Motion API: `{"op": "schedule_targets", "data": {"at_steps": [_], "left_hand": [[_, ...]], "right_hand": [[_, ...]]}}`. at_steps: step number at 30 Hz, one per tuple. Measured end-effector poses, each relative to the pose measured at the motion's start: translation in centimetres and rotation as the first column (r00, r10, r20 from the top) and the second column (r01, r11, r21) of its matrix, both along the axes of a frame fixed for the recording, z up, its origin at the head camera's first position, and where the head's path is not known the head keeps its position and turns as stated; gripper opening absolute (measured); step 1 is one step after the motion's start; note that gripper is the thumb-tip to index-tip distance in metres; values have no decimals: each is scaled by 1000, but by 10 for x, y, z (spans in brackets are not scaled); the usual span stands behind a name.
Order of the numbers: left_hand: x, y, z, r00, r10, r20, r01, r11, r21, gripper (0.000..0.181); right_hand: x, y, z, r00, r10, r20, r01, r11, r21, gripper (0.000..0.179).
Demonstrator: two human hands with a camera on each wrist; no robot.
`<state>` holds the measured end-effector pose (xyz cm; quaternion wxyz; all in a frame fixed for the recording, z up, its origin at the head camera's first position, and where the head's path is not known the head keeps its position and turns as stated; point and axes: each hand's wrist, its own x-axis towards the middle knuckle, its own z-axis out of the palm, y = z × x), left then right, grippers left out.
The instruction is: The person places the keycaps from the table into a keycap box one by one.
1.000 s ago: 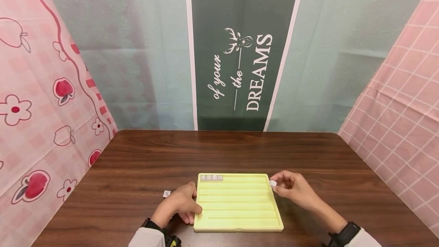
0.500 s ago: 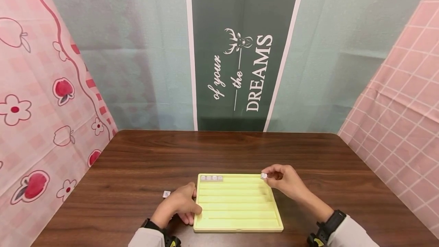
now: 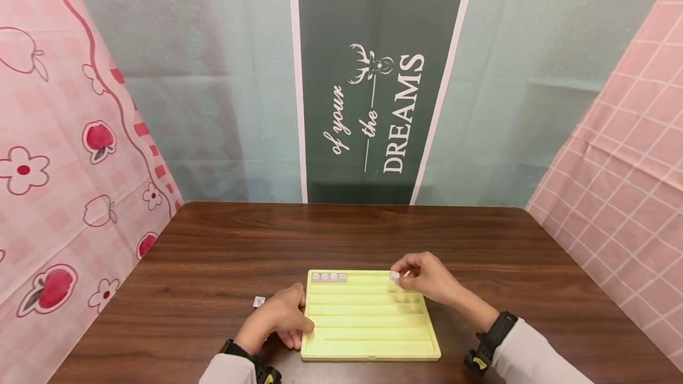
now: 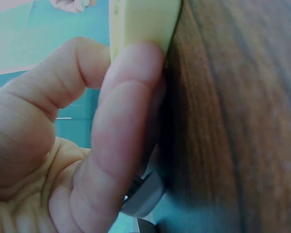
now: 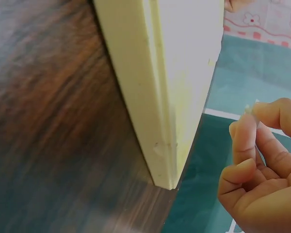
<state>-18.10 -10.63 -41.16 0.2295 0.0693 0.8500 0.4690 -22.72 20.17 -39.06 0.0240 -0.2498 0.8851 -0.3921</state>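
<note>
In the head view a yellow ridged tray (image 3: 368, 320) lies on the table, and several white keycaps (image 3: 329, 277) sit side by side in its far left corner. My left hand (image 3: 285, 313) grips the tray's left edge, the thumb over the rim and the fingers along the side; the left wrist view shows this hand (image 4: 106, 121) pinching the pale edge. Over the far right part of the tray, my right hand (image 3: 429, 277) pinches one white keycap (image 3: 394, 275) between thumb and fingertips. Fingers mostly cover that piece in the right wrist view.
A single white keycap (image 3: 259, 301) lies on the brown wooden table (image 3: 224, 253), left of the tray beside my left hand. Green cloth (image 3: 384, 182) with white lettering hangs behind the table. Pink patterned cloths (image 3: 107, 212) hang at both sides.
My right hand has moved left with the keycap, from beside the tray's right edge to above its far row. The left hand and tray have stayed put.
</note>
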Motion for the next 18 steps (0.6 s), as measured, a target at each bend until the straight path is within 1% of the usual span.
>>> {"op": "schedule_targets", "data": {"at_steps": [5, 8, 13, 18], "left_hand": [[0, 0, 0, 1000, -3, -2, 3, 1000, -6, 36], [0, 0, 0, 1000, -2, -1, 2, 1000, -4, 36], [0, 0, 0, 1000, 1, 0, -1, 1000, 2, 36], [0, 0, 1, 1000, -3, -2, 3, 1000, 3, 36]], "right_hand": [[-3, -8, 2, 998, 67, -16, -67, 998, 11, 12], [-5, -12, 1, 995, 90, -32, -89, 996, 18, 12], [-7, -18, 1, 996, 83, -39, -82, 996, 34, 10], [-9, -25, 0, 996, 86, -23, -84, 995, 51, 7]]}}
